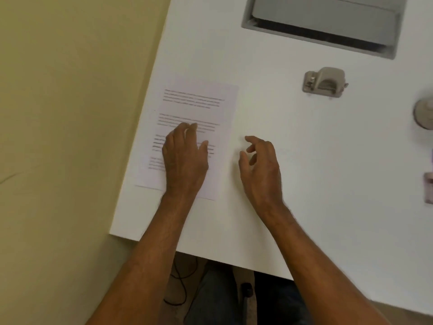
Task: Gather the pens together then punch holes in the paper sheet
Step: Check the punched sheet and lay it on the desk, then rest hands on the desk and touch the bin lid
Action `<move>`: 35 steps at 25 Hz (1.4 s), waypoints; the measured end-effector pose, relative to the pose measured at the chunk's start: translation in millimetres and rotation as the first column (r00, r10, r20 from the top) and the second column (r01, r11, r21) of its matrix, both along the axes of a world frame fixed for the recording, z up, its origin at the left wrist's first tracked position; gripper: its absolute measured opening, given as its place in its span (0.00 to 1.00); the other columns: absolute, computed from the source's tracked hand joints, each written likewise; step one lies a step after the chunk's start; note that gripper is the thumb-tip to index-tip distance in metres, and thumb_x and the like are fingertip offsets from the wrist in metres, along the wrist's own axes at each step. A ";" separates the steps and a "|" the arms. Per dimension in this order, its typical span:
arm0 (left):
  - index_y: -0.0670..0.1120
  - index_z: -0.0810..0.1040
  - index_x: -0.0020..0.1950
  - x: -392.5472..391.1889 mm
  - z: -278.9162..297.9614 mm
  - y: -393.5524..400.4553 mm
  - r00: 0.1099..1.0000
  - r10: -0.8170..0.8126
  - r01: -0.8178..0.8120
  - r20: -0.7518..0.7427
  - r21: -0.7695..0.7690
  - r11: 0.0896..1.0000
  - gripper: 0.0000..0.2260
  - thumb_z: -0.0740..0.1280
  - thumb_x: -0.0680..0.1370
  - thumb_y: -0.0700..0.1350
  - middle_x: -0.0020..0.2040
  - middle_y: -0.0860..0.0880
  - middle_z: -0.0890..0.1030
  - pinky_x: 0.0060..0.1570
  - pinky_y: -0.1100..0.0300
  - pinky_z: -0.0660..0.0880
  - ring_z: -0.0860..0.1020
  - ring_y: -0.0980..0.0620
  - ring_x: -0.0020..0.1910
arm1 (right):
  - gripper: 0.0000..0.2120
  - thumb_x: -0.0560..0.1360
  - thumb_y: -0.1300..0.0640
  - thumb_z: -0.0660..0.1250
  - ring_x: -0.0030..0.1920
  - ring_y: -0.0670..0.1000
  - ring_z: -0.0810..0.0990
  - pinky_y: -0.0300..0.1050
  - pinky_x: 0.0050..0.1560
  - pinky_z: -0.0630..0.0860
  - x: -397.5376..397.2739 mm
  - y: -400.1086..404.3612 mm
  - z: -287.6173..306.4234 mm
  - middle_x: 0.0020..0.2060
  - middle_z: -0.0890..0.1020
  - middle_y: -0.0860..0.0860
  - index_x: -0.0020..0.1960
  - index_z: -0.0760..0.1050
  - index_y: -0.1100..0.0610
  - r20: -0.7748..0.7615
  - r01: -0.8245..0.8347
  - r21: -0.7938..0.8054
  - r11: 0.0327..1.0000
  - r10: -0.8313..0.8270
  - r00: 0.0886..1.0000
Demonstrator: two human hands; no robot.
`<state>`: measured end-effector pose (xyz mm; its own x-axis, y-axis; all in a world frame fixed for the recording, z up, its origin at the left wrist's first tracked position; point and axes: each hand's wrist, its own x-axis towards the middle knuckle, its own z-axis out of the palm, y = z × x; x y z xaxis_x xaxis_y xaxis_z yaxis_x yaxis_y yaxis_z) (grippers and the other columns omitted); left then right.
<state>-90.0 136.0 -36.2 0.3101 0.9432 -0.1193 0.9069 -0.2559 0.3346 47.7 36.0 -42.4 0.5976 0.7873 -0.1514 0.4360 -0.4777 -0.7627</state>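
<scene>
A printed paper sheet (pixel 201 102) lies flat near the left edge of the white table (pixel 304 160). My left hand (pixel 186 158) rests palm down on the sheet's lower half, fingers spread. My right hand (pixel 260 165) hovers over bare table just right of the sheet, fingers curled and apart, holding nothing. A beige hole punch (pixel 324 82) stands farther back on the right, well beyond both hands. No pens are in view.
A grey recessed cable hatch (pixel 323 22) is set into the table at the back. A round grey object (pixel 425 112) and a blurred pale object (pixel 428 184) sit at the right edge. The table's left edge drops to a yellowish floor (pixel 58 137).
</scene>
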 end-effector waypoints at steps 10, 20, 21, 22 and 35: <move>0.41 0.53 0.84 98.3 -42.8 -81.8 0.930 -0.367 0.368 0.023 -0.075 0.927 0.32 0.55 0.86 0.57 0.85 0.41 0.52 0.83 0.45 0.51 0.50 0.42 0.85 | 0.29 0.84 0.51 0.64 0.83 0.56 0.59 0.59 0.82 0.60 88.4 -100.0 -39.2 0.81 0.64 0.54 0.82 0.61 0.57 0.276 0.229 -0.121 0.966 -0.188 0.943; 0.38 0.53 0.84 159.9 -60.3 -115.6 0.871 -0.489 0.489 0.047 0.015 0.872 0.28 0.50 0.87 0.52 0.84 0.39 0.54 0.83 0.46 0.52 0.51 0.43 0.85 | 0.28 0.87 0.50 0.53 0.85 0.52 0.51 0.57 0.85 0.50 98.5 -110.9 -49.0 0.84 0.57 0.54 0.84 0.56 0.59 0.224 0.170 -0.093 0.981 -0.146 0.964; 0.38 0.54 0.83 166.0 -58.6 -117.2 0.851 -0.517 0.518 0.090 0.018 0.855 0.27 0.50 0.87 0.50 0.84 0.39 0.54 0.83 0.45 0.53 0.52 0.43 0.85 | 0.27 0.87 0.51 0.52 0.85 0.52 0.51 0.57 0.85 0.51 100.6 -110.7 -49.4 0.84 0.58 0.55 0.84 0.56 0.60 0.206 0.163 -0.072 0.984 -0.145 0.968; 0.38 0.54 0.83 170.2 -56.3 -117.3 0.829 -0.538 0.542 0.153 0.021 0.840 0.27 0.51 0.87 0.49 0.84 0.39 0.55 0.83 0.45 0.54 0.53 0.43 0.84 | 0.27 0.87 0.52 0.52 0.85 0.53 0.52 0.58 0.84 0.52 104.4 -109.3 -49.5 0.84 0.58 0.55 0.83 0.57 0.60 0.187 0.151 -0.045 0.988 -0.140 0.972; 0.38 0.56 0.83 137.5 -68.9 -56.9 0.904 -0.424 0.427 -0.056 0.145 0.892 0.27 0.51 0.86 0.49 0.84 0.39 0.56 0.82 0.43 0.53 0.53 0.41 0.84 | 0.29 0.87 0.49 0.55 0.85 0.58 0.54 0.56 0.84 0.53 186.9 -38.8 -47.1 0.84 0.58 0.59 0.83 0.58 0.62 0.449 -0.450 -0.222 0.865 0.500 0.741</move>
<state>47.5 79.2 -105.1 0.6849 0.7287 0.0018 0.7067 -0.6648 0.2422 234.6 -2.7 -89.4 0.1639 0.9857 -0.0378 0.9185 -0.1665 -0.3587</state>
